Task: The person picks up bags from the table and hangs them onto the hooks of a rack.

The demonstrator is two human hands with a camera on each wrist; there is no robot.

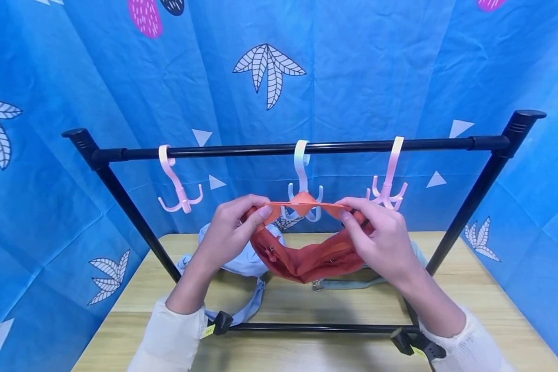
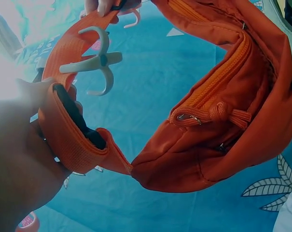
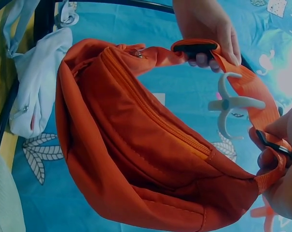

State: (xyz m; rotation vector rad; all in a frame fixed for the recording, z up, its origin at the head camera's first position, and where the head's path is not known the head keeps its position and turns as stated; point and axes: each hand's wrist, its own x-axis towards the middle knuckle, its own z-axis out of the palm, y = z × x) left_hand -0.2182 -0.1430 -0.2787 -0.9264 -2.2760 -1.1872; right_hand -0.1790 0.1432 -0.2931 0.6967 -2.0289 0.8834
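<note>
One red-orange waist bag, held above the bench by its orange strap, pinched in left grip and right grip, at middle pastel multi-pronged hook on black rail; contact unclear.

Bag between the hands: rust red; strap bright orange. Hook beyond them: pale blue fading to cream; outer hooks: mainly pink. Rail above: black. Curtain behind: blue, white leaf print. Worktop below: pale wood grain.
</note>
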